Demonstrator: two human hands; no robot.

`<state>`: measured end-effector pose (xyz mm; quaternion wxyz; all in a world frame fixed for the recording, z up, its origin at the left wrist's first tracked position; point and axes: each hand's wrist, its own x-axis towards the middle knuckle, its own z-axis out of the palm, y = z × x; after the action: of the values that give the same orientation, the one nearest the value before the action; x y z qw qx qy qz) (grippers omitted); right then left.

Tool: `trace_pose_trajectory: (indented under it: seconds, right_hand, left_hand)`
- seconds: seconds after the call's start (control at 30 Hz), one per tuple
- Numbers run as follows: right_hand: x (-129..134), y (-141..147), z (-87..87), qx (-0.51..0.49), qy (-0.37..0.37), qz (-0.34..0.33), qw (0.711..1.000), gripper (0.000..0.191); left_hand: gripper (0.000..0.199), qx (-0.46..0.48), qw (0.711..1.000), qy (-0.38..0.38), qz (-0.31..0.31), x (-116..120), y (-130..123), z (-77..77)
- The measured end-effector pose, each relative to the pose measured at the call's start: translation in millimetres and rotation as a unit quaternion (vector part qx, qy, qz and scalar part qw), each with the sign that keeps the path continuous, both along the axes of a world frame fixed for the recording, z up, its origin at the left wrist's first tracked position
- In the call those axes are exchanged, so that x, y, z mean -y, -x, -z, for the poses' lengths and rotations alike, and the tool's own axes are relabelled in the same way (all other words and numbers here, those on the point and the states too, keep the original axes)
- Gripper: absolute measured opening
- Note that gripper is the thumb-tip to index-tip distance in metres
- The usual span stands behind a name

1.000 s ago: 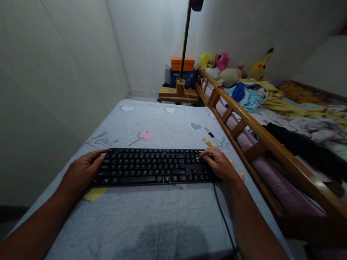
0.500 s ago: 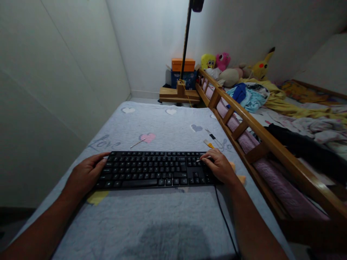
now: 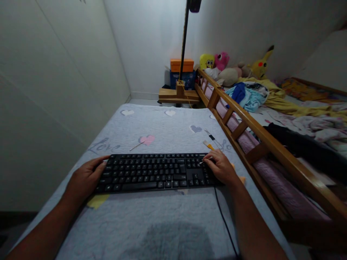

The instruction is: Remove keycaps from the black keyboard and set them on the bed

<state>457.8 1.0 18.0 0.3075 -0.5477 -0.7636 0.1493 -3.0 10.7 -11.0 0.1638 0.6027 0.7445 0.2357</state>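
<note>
Black keyboard, long, rectangular (pale-lettered).

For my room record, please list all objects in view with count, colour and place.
Keyboard: one, black, on cloth
Cable: one, black, right foreground
Cotton swabs: two, white; beyond keyboard, in right hand
Brush: one, yellow, beyond keyboard
Thin tool: one, black-centred, beyond brush
Cloth: one, grey-blue, under keyboard
Boxes: two, orange atop blue, far end
Stand: one, brown and black, before boxes
Bed rail: one, brown, right
Plush toys: several, mainly yellow, pink, far right
Clothes and bedding: several, mixed, beyond rail
Left hand: one, bare, keyboard's left end
Right hand: one, bare, keyboard's right end
</note>
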Motion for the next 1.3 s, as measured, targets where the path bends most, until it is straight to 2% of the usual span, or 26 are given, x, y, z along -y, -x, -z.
trace_pose_trajectory:
  seconds: [0.27,0.63,1.03,1.3]
  right_hand:
    - [5.1,-1.1,-5.7,0.001,0.011,-0.039,0.999,0.017]
    - [1.2,-0.6,1.8,-0.005,-0.015,0.003,1.000,0.016]
    - [-0.2,3.5,2.9,-0.045,-0.013,-0.006,0.999,0.016]
    - [-2.5,13.6,4.0,-0.020,-0.020,-0.017,0.999,0.015]
  left_hand:
    - [0.052,-0.010,1.000,-0.020,0.002,1.2,-1.7,-1.8]
    - [0.052,-0.009,1.000,-0.009,0.000,0.7,-0.1,-0.5]
    - [0.051,-0.005,1.000,0.002,0.001,1.1,-2.0,-4.2]
    - [0.052,0.006,1.000,0.001,-0.007,-0.1,0.2,-1.0]
